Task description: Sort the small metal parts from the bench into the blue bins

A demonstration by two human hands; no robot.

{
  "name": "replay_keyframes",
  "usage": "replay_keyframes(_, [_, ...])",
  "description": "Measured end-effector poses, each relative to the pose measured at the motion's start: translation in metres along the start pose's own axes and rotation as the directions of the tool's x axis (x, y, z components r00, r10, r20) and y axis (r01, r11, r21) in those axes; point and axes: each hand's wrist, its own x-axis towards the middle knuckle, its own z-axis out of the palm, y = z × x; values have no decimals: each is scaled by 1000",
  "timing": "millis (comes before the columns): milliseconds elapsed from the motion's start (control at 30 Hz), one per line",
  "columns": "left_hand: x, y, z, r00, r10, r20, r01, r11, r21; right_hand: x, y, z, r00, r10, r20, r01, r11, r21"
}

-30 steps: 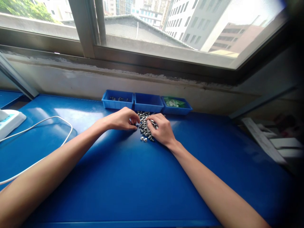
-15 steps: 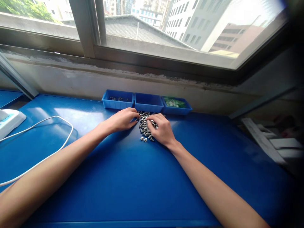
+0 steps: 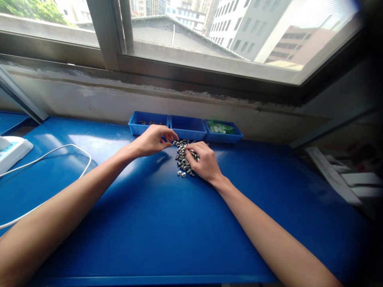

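Observation:
A pile of small metal screws (image 3: 181,159) lies on the blue table, its right part hidden under my right hand (image 3: 204,160). That hand rests on the pile with its fingers curled and thumb drawn in; what they grip is hidden. My left hand (image 3: 154,140) hovers at the pile's upper left, its shadow falling on the table below. Between its thumb and index fingertips shows a small dark metal screw (image 3: 174,142). Two shiny screws (image 3: 181,174) sit at the pile's near edge.
Behind the pile stand three blue bins: the left bin (image 3: 134,129) has some screws, the middle bin (image 3: 187,133) shows bare inside, the right bin (image 3: 226,138) holds a green bag (image 3: 220,127). At left are a white power strip (image 3: 16,150) and cable (image 3: 85,153).
My left hand has risen and moved slightly away from me, off the pile's left side. My right hand has stayed nearly still on the screws.

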Motion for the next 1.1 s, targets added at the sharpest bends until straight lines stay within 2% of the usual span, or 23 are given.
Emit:
replay_keyframes(67, [1, -4, -11, 990, 0, -143, 12, 997, 79, 0, 0, 0, 1000, -1, 0, 1, 1000, 2])
replay_keyframes(133, [0, -11, -22, 957, 4, -290, 43, 987, 153, 0, 0, 0, 1000, -3, -3, 3, 1000, 8])
replay_keyframes(233, [-3, -21, -29, 941, -2, -337, 71, 979, 193, 0, -1, 0, 1000, -6, -4, 6, 1000, 14])
replay_keyframes(300, [-4, -22, -26, 948, 35, -315, 44, 970, 241, 0, 0, 0, 1000, -9, -5, 9, 1000, 12])
replay_keyframes(367, [-3, -18, -18, 964, 102, -247, -23, 953, 302, 0, 0, 0, 1000, -13, -7, 13, 1000, 9])
replay_keyframes(467, [-1, -10, -1, 983, 179, -31, -160, 934, 321, 0, 0, 0, 1000, -13, -13, 13, 1000, -1])
replay_keyframes(533, [-2, -8, 12, 976, 201, 78, -216, 924, 316, 0, 1, 1, 1000, 0, -24, 0, 1000, -17])
replay_keyframes(633, [-6, -10, 25, 970, 173, 172, -224, 912, 343, 1, 1, 1, 998, 21, -57, -23, 999, -37])
replay_keyframes(800, [-10, -15, 28, 975, 132, 178, -187, 921, 341, 1, -1, 0, 998, 24, -62, -26, 999, -36])
replay_keyframes(967, [-8, -15, 25, 989, 90, 118, -122, 945, 303, 1, -1, 0, 998, 27, -49, -29, 999, -30])
replay_keyframes(1100, [-7, -14, 27, 997, 64, 45, -72, 975, 211, 0, 0, 0, 999, 28, -38, -29, 999, -22])
